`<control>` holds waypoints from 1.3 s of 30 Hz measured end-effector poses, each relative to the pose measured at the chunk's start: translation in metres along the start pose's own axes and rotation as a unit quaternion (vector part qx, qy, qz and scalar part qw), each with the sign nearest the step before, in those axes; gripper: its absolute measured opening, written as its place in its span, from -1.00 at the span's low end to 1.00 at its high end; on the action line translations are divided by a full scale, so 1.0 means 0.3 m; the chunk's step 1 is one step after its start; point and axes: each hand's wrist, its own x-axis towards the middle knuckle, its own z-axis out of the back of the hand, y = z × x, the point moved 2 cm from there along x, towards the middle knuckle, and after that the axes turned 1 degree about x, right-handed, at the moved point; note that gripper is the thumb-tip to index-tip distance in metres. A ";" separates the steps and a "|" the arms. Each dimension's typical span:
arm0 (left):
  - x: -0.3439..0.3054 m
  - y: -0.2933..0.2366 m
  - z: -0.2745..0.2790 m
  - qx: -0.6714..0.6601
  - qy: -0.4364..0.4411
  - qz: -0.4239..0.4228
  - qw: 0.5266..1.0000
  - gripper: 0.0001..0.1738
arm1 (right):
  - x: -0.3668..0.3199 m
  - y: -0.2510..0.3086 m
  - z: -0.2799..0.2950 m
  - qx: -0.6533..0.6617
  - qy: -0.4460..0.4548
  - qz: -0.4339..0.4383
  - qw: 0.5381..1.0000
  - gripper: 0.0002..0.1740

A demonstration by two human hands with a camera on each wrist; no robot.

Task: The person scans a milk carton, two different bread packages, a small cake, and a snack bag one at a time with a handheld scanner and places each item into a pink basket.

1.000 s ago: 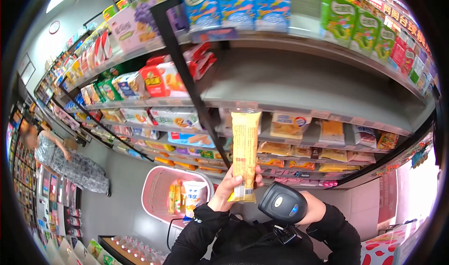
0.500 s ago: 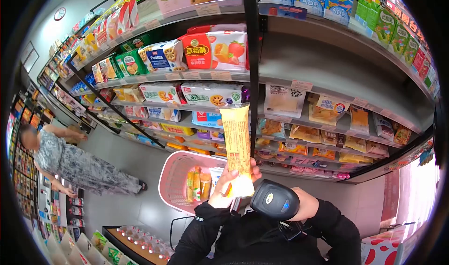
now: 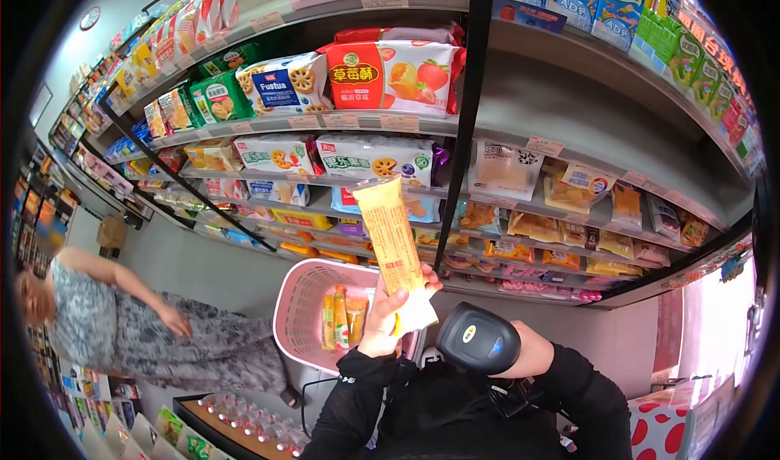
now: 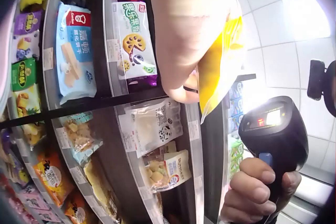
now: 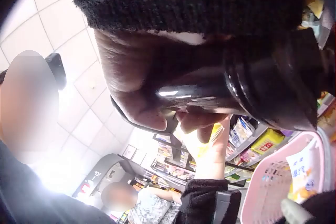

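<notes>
My left hand (image 3: 382, 322) grips the lower end of a long yellow snack packet (image 3: 392, 236). The packet stands up from the hand, its top leaning left, with small print on the side facing me. Curled round the handle of a black barcode scanner (image 3: 478, 338) is my right hand (image 3: 532, 354). In the left wrist view a finger of the right hand (image 4: 252, 190) lies at the scanner's blue trigger, and the scanner head (image 4: 275, 129) shows a lit window. Scanner and packet are apart, the scanner lower and to the right. Part of the packet (image 4: 212, 71) is hidden behind the left hand.
A pink basket (image 3: 294, 334) with several snack packets (image 3: 341, 318) stands below left of the packet. Shelves with biscuit packs (image 3: 390, 78) rise ahead. Another person (image 3: 146, 322) is at the left. Bottles (image 3: 244, 419) stand at the lower left.
The packet's top has tipped to the left in my left hand. The shelves and basket have shifted in view as the head turned. The other person appears larger and nearer.
</notes>
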 end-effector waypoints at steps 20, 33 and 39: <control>0.163 0.058 0.027 -0.008 -0.030 -0.087 0.996 -0.25 | 0.076 -0.090 0.135 0.124 -0.032 -0.067 0.990 -0.47; 0.254 0.037 -0.057 0.022 -0.050 -0.225 0.973 -0.33 | 0.164 -0.083 0.277 0.065 0.020 0.011 0.998 -0.42; 0.275 0.041 -0.067 0.039 -0.053 -0.235 0.970 -0.32 | 0.177 -0.102 0.311 0.087 0.041 0.014 0.995 -0.42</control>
